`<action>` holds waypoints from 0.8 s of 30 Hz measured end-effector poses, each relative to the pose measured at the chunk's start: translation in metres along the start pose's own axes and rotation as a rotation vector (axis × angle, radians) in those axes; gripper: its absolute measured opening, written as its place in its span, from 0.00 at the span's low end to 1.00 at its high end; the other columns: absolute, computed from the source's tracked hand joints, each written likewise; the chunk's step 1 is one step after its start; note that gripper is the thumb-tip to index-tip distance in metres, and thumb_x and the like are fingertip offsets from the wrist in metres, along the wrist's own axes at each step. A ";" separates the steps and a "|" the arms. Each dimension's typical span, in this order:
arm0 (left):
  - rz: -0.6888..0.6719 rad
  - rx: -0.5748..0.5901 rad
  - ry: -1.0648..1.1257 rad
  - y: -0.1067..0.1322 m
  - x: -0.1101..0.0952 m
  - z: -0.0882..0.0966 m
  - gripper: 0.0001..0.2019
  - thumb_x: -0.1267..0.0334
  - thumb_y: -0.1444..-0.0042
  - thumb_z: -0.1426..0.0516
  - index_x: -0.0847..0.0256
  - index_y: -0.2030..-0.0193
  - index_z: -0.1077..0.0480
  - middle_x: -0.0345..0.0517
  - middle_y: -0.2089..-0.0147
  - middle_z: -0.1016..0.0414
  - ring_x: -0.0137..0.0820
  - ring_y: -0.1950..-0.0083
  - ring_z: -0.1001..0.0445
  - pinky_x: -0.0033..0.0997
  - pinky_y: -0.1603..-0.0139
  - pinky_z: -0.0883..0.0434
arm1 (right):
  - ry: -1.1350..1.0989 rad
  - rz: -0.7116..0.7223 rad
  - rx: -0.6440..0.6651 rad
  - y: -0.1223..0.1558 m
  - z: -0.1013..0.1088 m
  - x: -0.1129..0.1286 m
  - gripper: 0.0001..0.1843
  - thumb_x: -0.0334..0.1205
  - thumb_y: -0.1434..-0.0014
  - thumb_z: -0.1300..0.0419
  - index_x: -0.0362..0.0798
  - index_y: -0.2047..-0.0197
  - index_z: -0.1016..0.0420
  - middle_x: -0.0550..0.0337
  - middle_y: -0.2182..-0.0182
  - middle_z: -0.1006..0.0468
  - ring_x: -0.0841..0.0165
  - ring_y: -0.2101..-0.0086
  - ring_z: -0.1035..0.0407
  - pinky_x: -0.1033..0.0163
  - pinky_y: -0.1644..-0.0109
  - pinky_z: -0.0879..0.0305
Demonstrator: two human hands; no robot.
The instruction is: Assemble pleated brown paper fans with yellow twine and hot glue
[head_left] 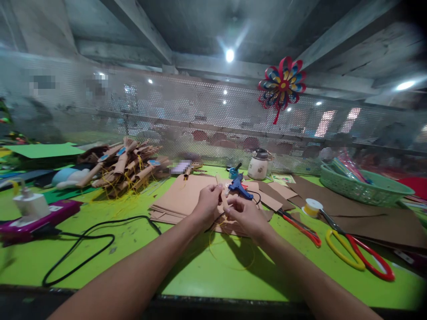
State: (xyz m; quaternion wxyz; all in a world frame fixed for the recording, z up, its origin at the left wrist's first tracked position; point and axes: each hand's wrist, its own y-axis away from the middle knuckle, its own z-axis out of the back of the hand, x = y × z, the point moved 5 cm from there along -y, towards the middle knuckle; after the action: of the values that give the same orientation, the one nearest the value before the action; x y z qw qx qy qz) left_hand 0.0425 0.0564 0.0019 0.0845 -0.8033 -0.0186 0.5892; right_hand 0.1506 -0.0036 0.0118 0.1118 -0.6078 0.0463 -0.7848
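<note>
Both hands meet above the middle of the table, fingertips close together. My left hand [208,203] is closed in a pinch on the upper end of a small brown paper piece [224,198]. The fingers of my right hand [245,215] pinch the same piece from the other side, lower down. A thin yellow string [245,269] hangs below the hands and loops over the table. Just beyond the fingers lies a blue glue gun [240,187]. Under and behind the hands is a stack of brown paper sheets [182,195], partly covered by my left hand.
On the right lie red-handled scissors [302,229], larger red-and-yellow scissors [353,251], a yellow thread spool [312,207] and a green basket [363,191]. Rolled brown paper pieces [128,166] pile up left. A black cable [88,229] runs from a purple power strip [43,222]. A jug [258,165] stands behind.
</note>
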 end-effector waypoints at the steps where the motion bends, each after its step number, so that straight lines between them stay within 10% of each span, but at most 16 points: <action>1: 0.004 0.004 0.008 0.000 0.000 0.000 0.13 0.55 0.53 0.41 0.62 0.77 0.35 0.37 0.81 0.35 0.23 0.80 0.38 0.24 0.77 0.42 | 0.043 0.006 -0.002 0.000 0.000 0.000 0.15 0.42 0.49 0.40 0.40 0.61 0.26 0.57 0.72 0.26 0.69 0.71 0.34 0.65 0.67 0.39; 17: 0.048 -0.063 0.093 -0.012 -0.005 0.013 0.12 0.56 0.56 0.39 0.63 0.73 0.33 0.41 0.76 0.31 0.30 0.71 0.29 0.28 0.70 0.34 | 0.189 0.093 0.000 0.004 -0.010 0.001 0.14 0.39 0.45 0.44 0.41 0.59 0.24 0.55 0.69 0.22 0.67 0.70 0.31 0.66 0.68 0.37; 24: 0.028 -0.050 0.072 -0.012 -0.006 0.015 0.10 0.58 0.56 0.39 0.63 0.73 0.32 0.40 0.76 0.32 0.26 0.73 0.33 0.26 0.70 0.36 | -0.117 -0.068 0.099 0.003 -0.012 -0.009 0.14 0.46 0.49 0.37 0.43 0.65 0.24 0.56 0.70 0.24 0.66 0.70 0.30 0.63 0.66 0.35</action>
State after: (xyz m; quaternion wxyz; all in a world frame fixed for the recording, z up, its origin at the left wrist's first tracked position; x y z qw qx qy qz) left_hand 0.0272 0.0690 0.0053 0.0569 -0.8261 -0.0191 0.5604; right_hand 0.1412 -0.0051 -0.0009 0.1176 -0.6476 -0.0198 -0.7525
